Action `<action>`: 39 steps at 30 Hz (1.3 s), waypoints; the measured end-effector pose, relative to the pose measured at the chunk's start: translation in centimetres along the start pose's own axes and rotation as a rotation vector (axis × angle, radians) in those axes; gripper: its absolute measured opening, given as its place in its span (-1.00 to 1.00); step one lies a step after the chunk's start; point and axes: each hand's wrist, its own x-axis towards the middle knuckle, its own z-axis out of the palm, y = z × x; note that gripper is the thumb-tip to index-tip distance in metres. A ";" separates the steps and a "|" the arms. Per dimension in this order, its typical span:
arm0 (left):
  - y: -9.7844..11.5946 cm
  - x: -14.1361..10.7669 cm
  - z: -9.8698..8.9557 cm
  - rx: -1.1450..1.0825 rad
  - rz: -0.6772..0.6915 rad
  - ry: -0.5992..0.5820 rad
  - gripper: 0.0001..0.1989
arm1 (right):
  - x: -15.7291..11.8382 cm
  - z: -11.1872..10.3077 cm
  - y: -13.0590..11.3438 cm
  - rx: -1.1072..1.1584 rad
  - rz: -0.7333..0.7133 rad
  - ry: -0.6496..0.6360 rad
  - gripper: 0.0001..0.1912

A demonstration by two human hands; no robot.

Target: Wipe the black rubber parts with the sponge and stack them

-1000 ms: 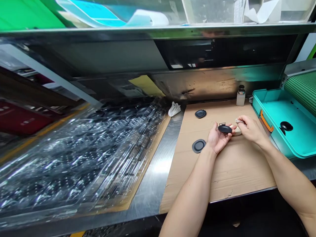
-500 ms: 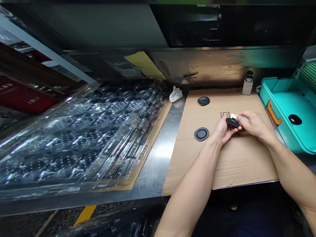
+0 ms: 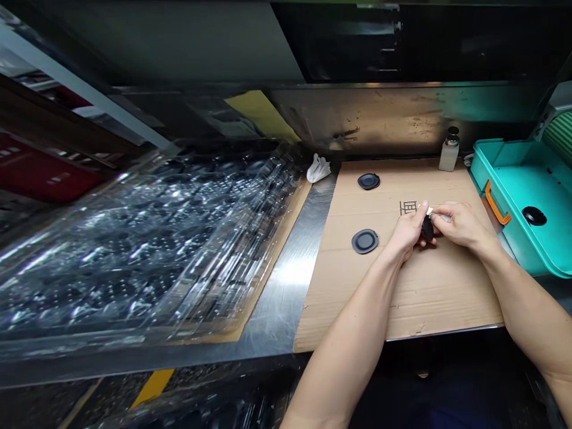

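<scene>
Above the cardboard sheet (image 3: 348, 310), my left hand (image 3: 409, 232) is closed around a small black rounded plastic part (image 3: 428, 228), tilted on its edge. My right hand (image 3: 458, 223) pinches a small whitish piece, perhaps a cloth or pad (image 3: 430, 211), against the part's upper edge; the fingers partly hide it. To the left of my hands, a black rounded plate-like part (image 3: 365, 241) lies flat on the cardboard. Farther back lies a similar black part (image 3: 369, 181).
A teal bin (image 3: 513, 220) with an orange handle holds a black round part (image 3: 534, 215) at right. A white bottle with a dark cap (image 3: 449, 152) stands behind. Stacked clear plastic trays (image 3: 134, 256) fill the left, with a crumpled white cloth (image 3: 319, 169) beside them.
My left hand has turned the black part from nearly flat to on its edge. My right hand stays close against it with the whitish piece.
</scene>
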 end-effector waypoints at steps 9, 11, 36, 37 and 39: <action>-0.2 -0.1 0.0 0.040 0.045 -0.033 -0.43 | 0.0 0.3 0.2 0.090 0.097 -0.020 -0.70; -0.3 0.0 0.0 0.039 0.052 -0.034 -0.43 | 0.1 0.4 0.2 0.113 0.059 0.027 -0.69; 0.7 0.4 -0.4 -0.270 -0.197 0.050 -0.52 | 0.3 1.6 0.6 0.096 -0.031 0.119 -0.73; 0.5 0.3 -0.2 -0.231 -0.167 0.043 -0.51 | 0.2 1.7 0.6 0.053 -0.044 0.082 -0.73; 0.1 0.1 0.1 -0.141 -0.097 0.023 -0.49 | 0.2 1.8 0.7 -0.029 -0.058 0.033 -0.72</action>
